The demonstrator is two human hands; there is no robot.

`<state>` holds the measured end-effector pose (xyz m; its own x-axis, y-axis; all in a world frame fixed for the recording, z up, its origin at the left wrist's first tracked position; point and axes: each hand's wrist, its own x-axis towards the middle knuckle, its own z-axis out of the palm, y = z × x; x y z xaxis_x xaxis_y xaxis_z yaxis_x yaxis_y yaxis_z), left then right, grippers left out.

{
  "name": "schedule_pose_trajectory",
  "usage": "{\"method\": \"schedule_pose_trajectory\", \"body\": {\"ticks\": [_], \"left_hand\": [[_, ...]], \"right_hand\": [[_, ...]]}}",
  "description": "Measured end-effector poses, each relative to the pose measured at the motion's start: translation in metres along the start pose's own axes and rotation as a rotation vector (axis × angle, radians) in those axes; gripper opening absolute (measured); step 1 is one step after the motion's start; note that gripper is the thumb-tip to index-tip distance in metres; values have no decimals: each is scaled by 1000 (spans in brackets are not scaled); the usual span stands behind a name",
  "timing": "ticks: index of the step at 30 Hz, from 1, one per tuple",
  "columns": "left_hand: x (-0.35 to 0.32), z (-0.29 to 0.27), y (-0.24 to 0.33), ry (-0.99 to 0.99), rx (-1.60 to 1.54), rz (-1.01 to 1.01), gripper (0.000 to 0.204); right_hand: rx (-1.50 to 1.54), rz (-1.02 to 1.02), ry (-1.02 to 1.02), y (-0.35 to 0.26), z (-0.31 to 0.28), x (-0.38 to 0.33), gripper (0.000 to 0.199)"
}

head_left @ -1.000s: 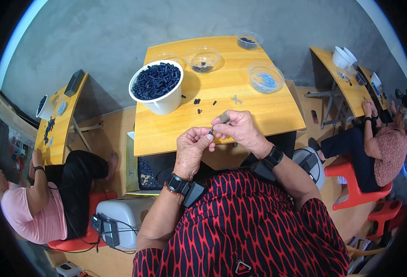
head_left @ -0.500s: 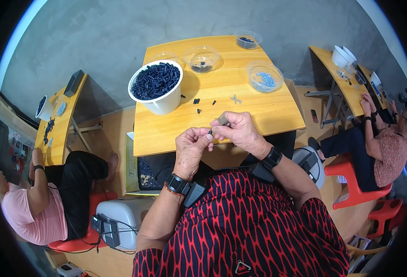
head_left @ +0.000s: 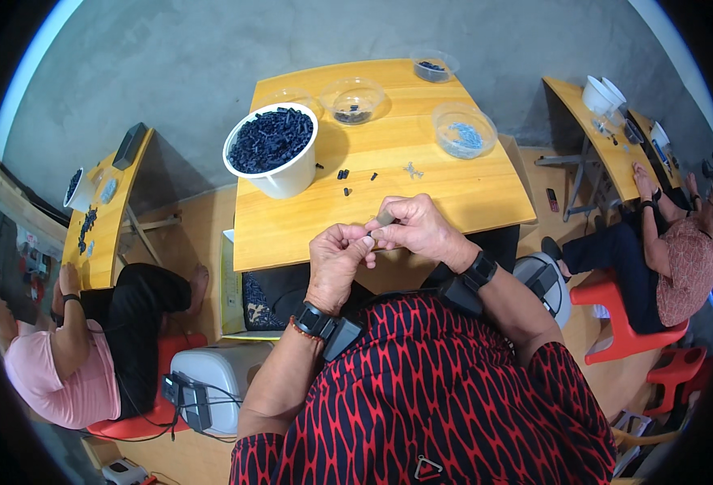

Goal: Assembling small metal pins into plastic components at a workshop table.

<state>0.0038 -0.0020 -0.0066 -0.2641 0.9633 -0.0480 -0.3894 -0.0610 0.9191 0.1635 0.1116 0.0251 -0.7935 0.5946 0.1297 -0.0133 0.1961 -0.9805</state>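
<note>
My left hand point(head_left: 334, 260) and my right hand point(head_left: 423, 231) meet just over the table's near edge, thumbs and fingers pinched together. A small black plastic part showed between the left fingertips half a second ago; the fingers now cover it. A grey-brown, sleeve-like piece point(head_left: 385, 217) sits at my right index finger; I cannot tell whether it is worn or held. Beyond my hands, several small black parts point(head_left: 343, 175) and a few small silvery pieces point(head_left: 413, 170) lie loose on the wooden table point(head_left: 453, 190).
A white bucket point(head_left: 293, 179) heaped with black parts stands at the table's left. Clear bowls hold silvery pieces point(head_left: 466, 136) and black parts point(head_left: 352, 115); another bowl point(head_left: 433, 71) is farther back. People sit at side tables left point(head_left: 57, 364) and right point(head_left: 684, 259).
The small black part between my fingertips has gone out of sight behind the fingers. My right hand has tilted slightly and drawn a little closer to the left.
</note>
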Motion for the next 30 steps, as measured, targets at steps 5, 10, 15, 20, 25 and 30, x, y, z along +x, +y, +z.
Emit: {"method": "schedule_pose_trajectory", "body": {"ticks": [5, 10, 15, 20, 25, 30], "left_hand": [[1, -9, -4, -23, -161, -100, 8], [2, -13, -3, -80, -199, -125, 11], [-1, -7, 5, -29, -240, -175, 10], [0, -9, 7, -63, -270, -197, 12], [-1, -13, 7, -85, -250, -249, 13], [-5, -11, 8, -112, -219, -190, 13]], "right_hand": [[-11, 45, -55, -6, -4, 0, 21], [-137, -32, -14, -11, 3, -6, 27], [-416, -198, -29, -17, 9, -2, 20], [-573, -338, 4, -14, 9, 1, 21], [-619, -405, 7, -13, 11, 0, 20], [-632, -385, -29, -9, 13, -2, 19]]}}
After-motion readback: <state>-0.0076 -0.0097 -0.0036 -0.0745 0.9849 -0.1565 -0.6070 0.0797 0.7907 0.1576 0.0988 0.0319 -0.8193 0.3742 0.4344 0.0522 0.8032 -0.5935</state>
